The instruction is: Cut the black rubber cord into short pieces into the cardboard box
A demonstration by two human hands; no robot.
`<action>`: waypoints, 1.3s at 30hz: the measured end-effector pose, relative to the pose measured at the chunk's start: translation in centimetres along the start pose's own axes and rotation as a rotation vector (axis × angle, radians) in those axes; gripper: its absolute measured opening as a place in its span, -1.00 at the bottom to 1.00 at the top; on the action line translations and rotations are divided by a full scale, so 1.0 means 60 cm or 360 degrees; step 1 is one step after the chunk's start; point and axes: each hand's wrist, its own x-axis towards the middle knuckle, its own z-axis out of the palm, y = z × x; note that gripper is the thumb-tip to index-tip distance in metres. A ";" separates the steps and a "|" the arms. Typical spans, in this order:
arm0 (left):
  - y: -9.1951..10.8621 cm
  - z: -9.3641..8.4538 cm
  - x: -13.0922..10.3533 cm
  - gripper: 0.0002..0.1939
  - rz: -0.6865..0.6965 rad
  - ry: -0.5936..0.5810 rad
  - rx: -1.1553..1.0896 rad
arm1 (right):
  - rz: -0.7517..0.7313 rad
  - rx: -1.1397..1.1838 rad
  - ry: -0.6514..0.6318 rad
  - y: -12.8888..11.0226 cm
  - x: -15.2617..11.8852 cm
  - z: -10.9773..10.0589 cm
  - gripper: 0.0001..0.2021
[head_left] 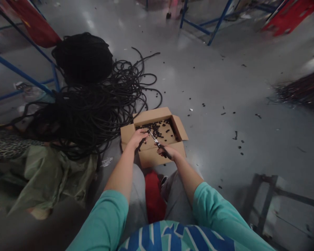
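Teal sleeves lead to the left hand [138,138] pinching a black cord [140,146] over the box [157,157], the right hand [169,152] closed on scissors [157,141] whose blades sit so near the fingertips that a slip could nick them.

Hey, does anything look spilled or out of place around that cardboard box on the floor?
Yes. Small black cut pieces lie scattered over the grey floor to the right of the open brown cardboard box, outside it, while others sit inside. Left of it, the black cord sprawls in a loose tangle instead of a neat coil.
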 end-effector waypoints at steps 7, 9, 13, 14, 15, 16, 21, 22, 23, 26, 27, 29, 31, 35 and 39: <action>0.002 0.002 0.000 -0.85 -0.0088 -0.0133 0.0043 | 0.0003 -0.0051 -0.0027 -0.003 -0.003 0.003 -0.47; 0.002 0.001 0.000 -0.86 -0.0126 -0.0152 0.0062 | 0.0008 -0.0049 -0.0027 -0.005 -0.005 0.004 -0.47; 0.004 -0.002 0.000 -0.87 -0.0185 -0.0184 0.0104 | 0.0025 -0.0052 -0.0002 -0.005 -0.004 0.006 -0.50; 0.004 -0.002 0.000 -0.87 -0.0194 -0.0192 0.0115 | 0.0027 -0.0063 0.0016 -0.004 -0.002 0.007 -0.52; 0.003 -0.003 0.001 -0.86 -0.0201 -0.0195 0.0126 | 0.0030 -0.0075 0.0035 -0.001 0.000 0.008 -0.53; 0.003 -0.004 0.002 -0.86 -0.0208 -0.0193 0.0138 | 0.0035 -0.0083 0.0058 0.001 0.002 0.009 -0.54; -0.002 -0.008 0.008 -0.89 -0.0204 -0.0168 0.0197 | 0.0054 -0.0065 0.0145 0.014 0.013 0.015 -0.58; -0.002 -0.009 0.008 -0.89 -0.0196 -0.0170 0.0206 | 0.0065 -0.0041 0.0149 0.015 0.014 0.016 -0.58; -0.003 -0.009 0.009 -0.89 -0.0187 -0.0172 0.0213 | 0.0079 -0.0015 0.0148 0.015 0.014 0.017 -0.58; -0.003 -0.009 0.008 -0.90 -0.0161 -0.0171 0.0237 | 0.0118 0.0041 0.0115 0.012 0.010 0.018 -0.58; -0.003 -0.009 0.008 -0.92 -0.0155 -0.0168 0.0246 | 0.0125 0.0046 0.0106 0.010 0.009 0.018 -0.59; -0.003 -0.009 0.007 -0.93 -0.0145 -0.0169 0.0258 | 0.0128 0.0047 0.0111 0.009 0.007 0.019 -0.59; -0.002 -0.008 0.007 -0.92 -0.0143 -0.0171 0.0258 | 0.0124 0.0041 0.0132 0.010 0.009 0.019 -0.59; 0.001 -0.007 0.006 -0.88 -0.0181 -0.0136 0.0228 | 0.0108 0.0039 0.0171 0.016 0.015 0.019 -0.60; 0.004 -0.006 0.004 -0.86 -0.0177 -0.0134 0.0210 | 0.0061 0.0016 0.0152 0.015 0.013 0.019 -0.57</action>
